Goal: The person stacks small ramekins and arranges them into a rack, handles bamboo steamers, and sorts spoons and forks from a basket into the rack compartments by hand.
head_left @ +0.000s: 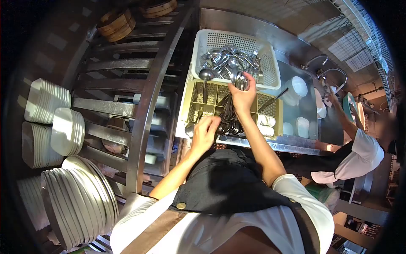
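My right hand is closed on several metal spoons, held upright at the near edge of a white perforated basket with loose cutlery inside. Lower and to the left, my left hand has its fingers curled over the front of a yellowish divided rack; whether it grips anything is hidden. Dark-looking cutlery fills the rack's middle compartment, between my hands. A ladle stands in the rack's back left compartment. White rolled items lie in its right front compartment.
Stacked white plates and bowls stand on the left beside a slatted metal shelf. White containers sit right of the rack. A co-worker reaches toward a sink with faucets at the right.
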Motion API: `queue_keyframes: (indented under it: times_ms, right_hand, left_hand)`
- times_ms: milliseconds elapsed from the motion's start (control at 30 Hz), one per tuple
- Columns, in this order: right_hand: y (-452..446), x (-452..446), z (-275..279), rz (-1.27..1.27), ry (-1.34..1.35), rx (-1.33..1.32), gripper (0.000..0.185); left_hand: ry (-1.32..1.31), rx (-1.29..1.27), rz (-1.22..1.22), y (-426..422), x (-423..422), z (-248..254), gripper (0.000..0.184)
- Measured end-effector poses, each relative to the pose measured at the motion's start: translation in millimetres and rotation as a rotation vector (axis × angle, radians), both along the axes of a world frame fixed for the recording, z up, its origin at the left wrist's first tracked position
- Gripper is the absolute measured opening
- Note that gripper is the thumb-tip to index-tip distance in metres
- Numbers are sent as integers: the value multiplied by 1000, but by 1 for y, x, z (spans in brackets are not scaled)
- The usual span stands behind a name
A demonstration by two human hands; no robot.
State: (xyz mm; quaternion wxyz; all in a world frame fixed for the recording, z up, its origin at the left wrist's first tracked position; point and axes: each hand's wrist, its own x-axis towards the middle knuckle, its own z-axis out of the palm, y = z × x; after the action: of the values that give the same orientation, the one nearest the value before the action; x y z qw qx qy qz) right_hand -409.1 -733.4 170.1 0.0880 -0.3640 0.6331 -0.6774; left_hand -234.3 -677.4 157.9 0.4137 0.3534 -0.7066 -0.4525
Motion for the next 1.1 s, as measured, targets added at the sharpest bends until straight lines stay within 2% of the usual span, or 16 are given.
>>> queue_keyframes:
  times_ms: [33,167,233,267,333,467,567,600,700,733,767,833,900,967,1033,1100]
  right_hand:
    - [2,3,2,70,-67,21,60]
    - [4,15,-3,222,-32,-41,61]
    - [13,21,8,328,-156,24,62]
    - [15,22,8,320,1,-48,63]
    - [24,22,17,402,-73,-5,64]
    - [43,13,31,449,-56,7,64]
    - [52,5,17,513,-60,46,63]
    - [59,3,25,484,21,84,61]
    - [67,-7,41,540,64,229,60]
    - [65,-16,40,511,214,289,58]
    - [60,-22,38,518,212,282,58]
    - [55,-31,33,601,211,329,57]
    - [52,-34,25,640,212,326,57]
    - [54,-37,16,715,168,388,55]
    - [57,-36,25,740,123,415,55]
    - [51,-37,29,732,274,335,53]
  left_hand:
    - [-5,-63,43,-11,-6,4,27]
    - [-407,101,-218,-54,-23,11,61]
    - [-387,-207,-183,-67,-42,-44,55]
    - [-266,-94,-192,-67,-49,-43,49]
    - [-76,103,-220,-62,-57,-32,34]
    - [34,214,-387,-64,-64,-42,26]
    - [57,95,-374,-61,-63,-38,23]
    - [-59,65,-388,-64,-60,-39,22]
    - [-28,1,-454,-66,-62,-47,23]
    - [-21,-18,-461,-68,-66,-50,27]
    - [-27,-22,-455,-67,-68,-54,27]
    - [83,163,-449,-60,-72,-37,32]
    - [14,55,-434,-69,-75,-54,40]
    - [70,285,-359,-69,-73,-53,47]
    - [58,262,-335,-68,-74,-70,57]
    - [238,15,-178,-61,-77,-74,58]
